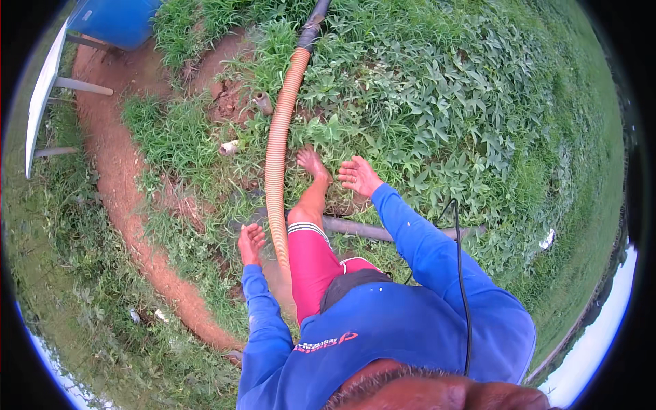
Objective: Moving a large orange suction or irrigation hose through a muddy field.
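My left hand [251,243] hangs in the air to the left of a ribbed orange hose [279,138], its fingers loosely curled, apart and holding nothing. My right hand [360,177] is raised on the other side of the hose, near my bare foot [312,162], empty, with fingers spread. The hose runs from beside my leg up to a black pipe [313,28], joined by a dark wrapped section. A thick grey pipe [359,228] crosses the ground behind my leg. One pipe stub [263,102] stands beside the hose; another pale stub [229,148] is farther left.
A blue container [115,20] stands at the upper left, near a white tabletop [43,97] with pale legs. A bare dirt path [115,179] curves down the left. Leafy plants [435,102] and grass cover the right. A black cable [461,287] runs over my right arm.
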A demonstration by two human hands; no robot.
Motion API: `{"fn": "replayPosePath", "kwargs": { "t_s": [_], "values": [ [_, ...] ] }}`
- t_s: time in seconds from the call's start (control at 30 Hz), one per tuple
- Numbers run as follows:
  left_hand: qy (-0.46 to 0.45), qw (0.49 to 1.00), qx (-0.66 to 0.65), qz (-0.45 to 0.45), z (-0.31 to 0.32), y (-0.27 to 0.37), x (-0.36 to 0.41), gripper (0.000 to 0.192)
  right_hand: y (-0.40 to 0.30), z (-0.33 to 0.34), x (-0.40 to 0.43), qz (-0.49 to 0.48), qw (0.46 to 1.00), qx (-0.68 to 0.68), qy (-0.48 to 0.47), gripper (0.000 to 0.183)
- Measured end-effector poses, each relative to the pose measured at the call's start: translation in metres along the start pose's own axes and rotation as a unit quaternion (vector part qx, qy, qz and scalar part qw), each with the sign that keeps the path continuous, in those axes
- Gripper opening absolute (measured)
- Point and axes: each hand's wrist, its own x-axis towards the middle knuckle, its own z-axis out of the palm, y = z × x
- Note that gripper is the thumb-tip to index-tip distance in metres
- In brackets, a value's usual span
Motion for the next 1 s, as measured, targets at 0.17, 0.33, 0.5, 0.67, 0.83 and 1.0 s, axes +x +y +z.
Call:
{"fn": "replayPosePath", "kwargs": {
  "t_s": [0.17, 0.33, 0.5, 0.67, 0.83, 1.0],
  "values": [
    [-0.04, 0.996, 0.075, -0.019, 0.11, 0.077, 0.145, 0.052, -0.093, 0.03, 0.078, 0.063, 0.988, -0.082, 0.114, 0.061],
    [-0.032, 0.995, 0.093, 0.025, 0.192, 0.16, 0.222, 0.042, -0.162, 0.069, 0.126, 0.046, 0.972, -0.173, 0.15, 0.055],
    [0.102, 0.891, 0.327, 0.299, 0.247, 0.231, 0.27, 0.034, -0.211, 0.119, 0.164, 0.06, 0.947, -0.295, 0.111, 0.055],
    [0.134, 0.868, 0.364, 0.309, 0.277, 0.253, 0.314, 0.035, -0.243, 0.146, 0.199, -0.014, 0.881, -0.464, 0.088, 0.065],
    [0.143, 0.885, 0.4, 0.189, 0.302, 0.243, 0.353, 0.038, -0.294, 0.14, 0.251, 0.031, 0.906, -0.419, 0.047, 0.065],
    [0.262, 0.869, 0.369, 0.2, 0.319, 0.231, 0.37, 0.03, -0.364, 0.126, 0.363, -0.115, 0.699, -0.702, 0.069, 0.045]
  ]
}}
